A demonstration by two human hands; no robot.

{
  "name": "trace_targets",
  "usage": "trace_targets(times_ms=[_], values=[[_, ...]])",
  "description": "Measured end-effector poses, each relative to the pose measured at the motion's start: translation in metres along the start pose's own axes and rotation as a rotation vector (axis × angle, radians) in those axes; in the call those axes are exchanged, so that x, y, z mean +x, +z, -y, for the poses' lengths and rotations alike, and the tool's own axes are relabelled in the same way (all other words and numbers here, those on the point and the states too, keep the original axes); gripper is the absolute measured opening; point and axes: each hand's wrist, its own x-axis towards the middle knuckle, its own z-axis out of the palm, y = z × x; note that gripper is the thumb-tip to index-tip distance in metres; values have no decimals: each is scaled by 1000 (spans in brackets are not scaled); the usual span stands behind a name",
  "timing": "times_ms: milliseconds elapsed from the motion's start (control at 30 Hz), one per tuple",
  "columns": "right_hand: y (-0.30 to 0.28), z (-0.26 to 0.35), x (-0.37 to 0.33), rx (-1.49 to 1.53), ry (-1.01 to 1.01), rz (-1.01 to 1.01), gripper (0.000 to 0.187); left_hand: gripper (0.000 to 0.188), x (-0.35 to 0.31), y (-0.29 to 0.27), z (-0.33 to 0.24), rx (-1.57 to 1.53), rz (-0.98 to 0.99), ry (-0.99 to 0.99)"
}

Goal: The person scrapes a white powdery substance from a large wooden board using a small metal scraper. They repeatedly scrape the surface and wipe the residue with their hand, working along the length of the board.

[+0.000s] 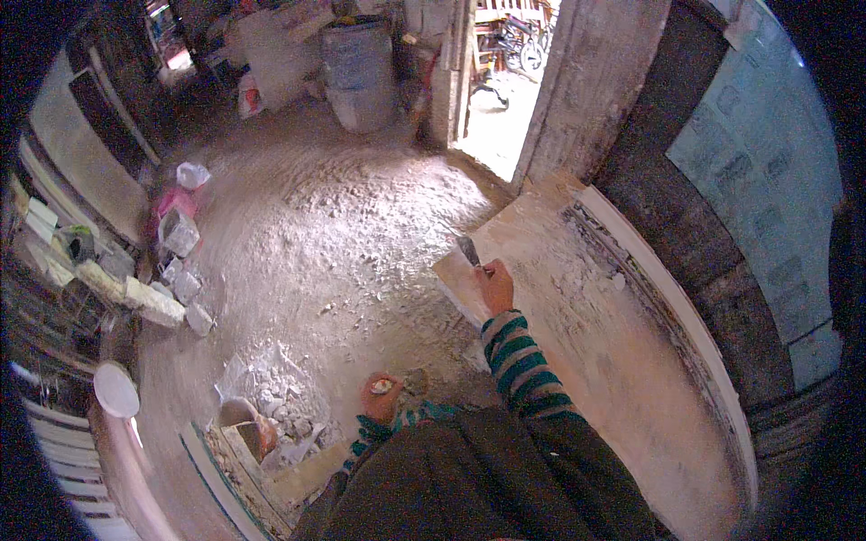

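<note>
My right hand (495, 288) is closed round the handle of a scraper. The dark flat blade of the scraper (467, 251) points away from me, over the near-left corner of a long dusty board (622, 379). Whether the blade touches the board is hard to tell. Low in the middle, close to my body, my left hand (379, 401) has its fingers curled round a small whitish lump (382, 386). What the lump is made of does not show. Both arms wear striped green and grey sleeves.
Pale debris covers the floor (361, 207). At lower left, rubble (284, 397) lies beside a brown pot (262, 433). A round white seat (116, 389) and foam-like chunks (153, 302) stand left. A large barrel (361, 77) is at the back, left of a bright doorway (501, 108).
</note>
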Motion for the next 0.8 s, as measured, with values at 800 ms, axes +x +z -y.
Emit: trace_targets(times_ms=[800], values=[[-324,-72,-263,-3,584,-446,20,14,96,277,30,66,1078,105]])
